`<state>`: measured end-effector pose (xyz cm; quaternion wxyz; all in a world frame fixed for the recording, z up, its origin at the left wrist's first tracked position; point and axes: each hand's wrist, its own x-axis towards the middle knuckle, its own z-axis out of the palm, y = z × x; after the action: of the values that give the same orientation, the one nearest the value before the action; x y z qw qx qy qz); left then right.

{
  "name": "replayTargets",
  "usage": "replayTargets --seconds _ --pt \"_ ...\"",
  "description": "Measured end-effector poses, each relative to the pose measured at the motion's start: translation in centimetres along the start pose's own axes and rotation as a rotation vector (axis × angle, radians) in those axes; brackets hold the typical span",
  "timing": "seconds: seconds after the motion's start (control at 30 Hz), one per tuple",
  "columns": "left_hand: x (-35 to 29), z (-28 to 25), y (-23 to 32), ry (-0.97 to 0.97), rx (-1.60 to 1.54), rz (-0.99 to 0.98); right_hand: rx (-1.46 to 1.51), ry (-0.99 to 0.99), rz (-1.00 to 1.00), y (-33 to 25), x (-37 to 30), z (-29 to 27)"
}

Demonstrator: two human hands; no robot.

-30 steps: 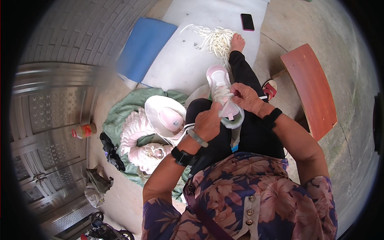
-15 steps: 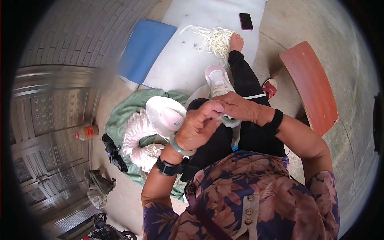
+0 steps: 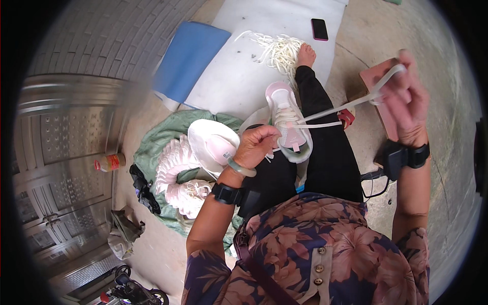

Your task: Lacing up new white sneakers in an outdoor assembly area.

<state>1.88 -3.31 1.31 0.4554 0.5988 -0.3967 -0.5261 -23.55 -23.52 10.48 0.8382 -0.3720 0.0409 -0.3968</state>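
Note:
A white and pink sneaker (image 3: 292, 133) rests on my lap, its toe pointing away from me and its front eyelets laced. From it a white shoelace (image 3: 351, 108) runs taut to the right. My right hand (image 3: 406, 104), raised and blurred by motion, has that lace caught in its fingers, with a bend of it above them. Another length of lace lies across my right thigh. Close by the sneaker's left side, my left hand (image 3: 256, 145) is closed in a pinch, with a short piece of white lace showing below the fingertips.
Pale shoe parts (image 3: 175, 168) lie in a curved row on a green cloth (image 3: 152, 134), beside a white upper (image 3: 211, 145). Beyond are a heap of laces (image 3: 280, 53), a phone (image 3: 319, 29) and a blue mat (image 3: 188, 61). A reddish wooden bench (image 3: 373, 79) stands right.
My hands, together over the sneaker before, are now apart. The right one has swung up and right, drawing out the shoelace; the left stays beside the sneaker, which is now more exposed.

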Motion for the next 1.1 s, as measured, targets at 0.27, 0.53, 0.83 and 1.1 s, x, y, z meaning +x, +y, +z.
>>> replayTargets --seconds 0.27,0.53,0.83,1.1 --pt "1.8 -0.8 -3.4 0.182 0.223 -0.034 -0.109 0.115 -0.217 -9.7 1.7 -6.2" --pt "3.7 2.2 -3.2 0.203 0.672 0.475 -0.558 0.475 -0.270 -13.6 1.5 -9.6" --pt "5.7 5.4 -3.5 0.193 1.133 0.402 -0.785 0.289 0.182 -0.3 -1.9 -5.5" --pt "3.3 2.4 -3.3 0.385 0.803 0.361 -1.213 -0.164 0.011 15.8 -4.8 -3.1"
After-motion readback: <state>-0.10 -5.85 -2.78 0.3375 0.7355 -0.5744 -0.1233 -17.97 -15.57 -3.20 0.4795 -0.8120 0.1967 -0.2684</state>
